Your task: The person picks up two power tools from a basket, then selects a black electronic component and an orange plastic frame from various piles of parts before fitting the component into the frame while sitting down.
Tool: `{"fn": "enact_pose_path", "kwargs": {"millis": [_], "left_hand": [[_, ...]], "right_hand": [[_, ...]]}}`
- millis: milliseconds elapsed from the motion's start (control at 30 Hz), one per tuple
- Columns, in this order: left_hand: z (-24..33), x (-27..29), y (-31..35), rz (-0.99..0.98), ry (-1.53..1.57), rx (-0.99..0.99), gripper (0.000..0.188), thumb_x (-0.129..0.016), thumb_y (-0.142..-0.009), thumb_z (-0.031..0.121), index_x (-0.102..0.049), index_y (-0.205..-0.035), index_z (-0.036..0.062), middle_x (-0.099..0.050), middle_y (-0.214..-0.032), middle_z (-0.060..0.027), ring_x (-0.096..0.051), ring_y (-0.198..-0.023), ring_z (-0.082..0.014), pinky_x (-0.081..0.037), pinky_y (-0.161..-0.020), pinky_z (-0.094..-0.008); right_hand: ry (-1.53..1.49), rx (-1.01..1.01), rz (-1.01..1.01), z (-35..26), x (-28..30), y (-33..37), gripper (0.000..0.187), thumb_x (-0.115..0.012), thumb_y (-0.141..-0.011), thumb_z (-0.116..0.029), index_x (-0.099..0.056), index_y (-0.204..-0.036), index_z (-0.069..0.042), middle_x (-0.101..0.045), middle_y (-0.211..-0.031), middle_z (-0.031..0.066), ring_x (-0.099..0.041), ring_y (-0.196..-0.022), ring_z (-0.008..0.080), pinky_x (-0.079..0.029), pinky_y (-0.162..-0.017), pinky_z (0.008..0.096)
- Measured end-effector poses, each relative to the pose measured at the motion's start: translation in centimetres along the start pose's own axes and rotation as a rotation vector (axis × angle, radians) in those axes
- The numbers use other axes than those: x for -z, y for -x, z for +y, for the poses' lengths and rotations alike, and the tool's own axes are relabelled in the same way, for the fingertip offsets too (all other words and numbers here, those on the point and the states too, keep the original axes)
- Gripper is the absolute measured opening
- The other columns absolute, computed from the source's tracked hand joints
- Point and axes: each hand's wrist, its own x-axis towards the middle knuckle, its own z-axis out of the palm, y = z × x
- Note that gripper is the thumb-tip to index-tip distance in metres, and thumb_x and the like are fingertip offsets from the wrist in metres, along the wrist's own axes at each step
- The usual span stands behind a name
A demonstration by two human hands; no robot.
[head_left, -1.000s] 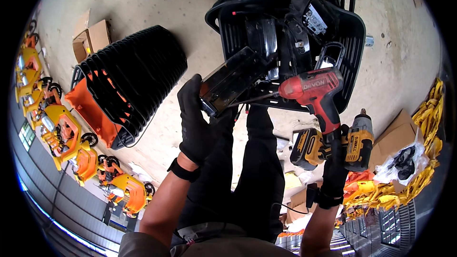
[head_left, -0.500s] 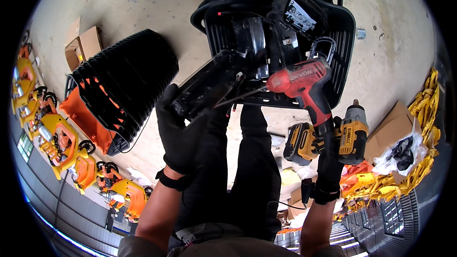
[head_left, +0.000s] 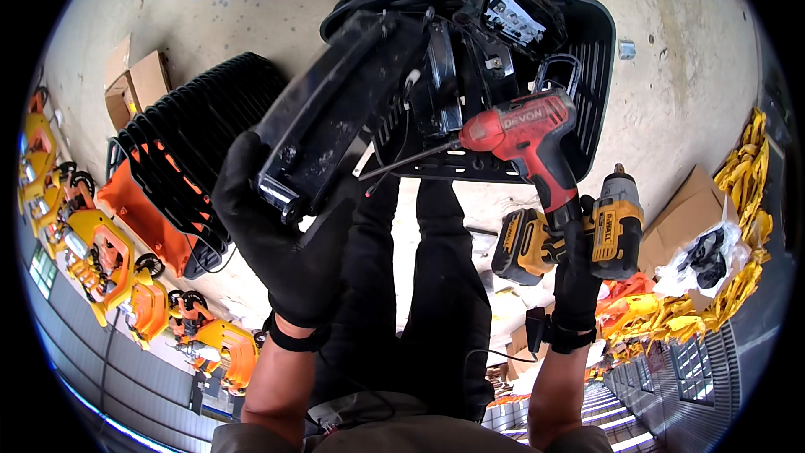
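Note:
My left hand (head_left: 289,243), in a black glove, grips the near end of a long, glossy black plastic casing (head_left: 327,117). This casing slants up and away over a black slotted basket (head_left: 599,101), with a thin cable beside it. My right hand (head_left: 579,277), gloved too, is closed round the handle of a red cordless screwdriver (head_left: 524,122). Its long bit points left and ends near the casing's lower edge, apart from it as far as I can see. A yellow impact wrench (head_left: 616,231) shows on both sides of my right hand; whether it is gripped too is hidden.
Other black parts (head_left: 444,75) and a bracket with a metal plate (head_left: 513,17) lie in the basket. Stacked black baskets with an orange sheet (head_left: 138,210) stand left. Yellow-orange wheeled machines (head_left: 101,243) line the left; a cardboard box (head_left: 683,210) and yellow parts (head_left: 750,168) lie right.
The black casing has been lifted nearer and now looks larger, its far end higher in view. My left hand has moved left and up. The right hand and screwdriver have barely shifted.

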Motion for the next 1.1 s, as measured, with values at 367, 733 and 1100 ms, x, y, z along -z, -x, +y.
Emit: {"fn": "enact_pose_path", "kwargs": {"millis": [367,733,1100], "left_hand": [[-6.1,-6.9,2.9,-0.545,-0.140,-0.255,0.062,-0.076,-0.082,0.006,-0.049,-0.138,0.0010,-0.052,-0.138,-0.0247,-0.056,-0.126,-0.0386,-0.050,-0.100,-0.0431],[-7.7,-11.1,-2.0,-0.423,-0.057,0.054,0.080,-0.085,-0.075,0.029,-0.043,-0.134,-0.0039,-0.057,-0.123,-0.0256,-0.060,-0.111,-0.0412,-0.050,-0.093,-0.0458],[-8.8,-8.4,-2.9,-0.635,0.750,0.614,0.046,-0.052,-0.091,0.008,-0.049,-0.135,-0.0037,-0.066,-0.114,-0.0086,-0.067,-0.097,-0.0169,-0.054,-0.086,-0.0286]], "right_hand": [[0.054,-0.036,0.007,-0.6,-0.5,-0.4,0.051,-0.062,-0.099,-0.009,-0.042,-0.145,0.000,-0.053,-0.141,0.0130,-0.055,-0.124,0.0216,-0.046,-0.105,0.0364],[0.018,-0.037,0.035,0.0,-0.5,-0.4,0.049,-0.064,-0.099,-0.011,-0.044,-0.143,0.001,-0.055,-0.137,0.0125,-0.058,-0.120,0.0205,-0.050,-0.101,0.0346],[-0.027,-0.055,0.040,-0.4,-0.7,-0.5,0.049,-0.063,-0.099,-0.011,-0.043,-0.143,0.000,-0.055,-0.137,0.0131,-0.057,-0.122,0.0219,-0.048,-0.104,0.0370]]}}
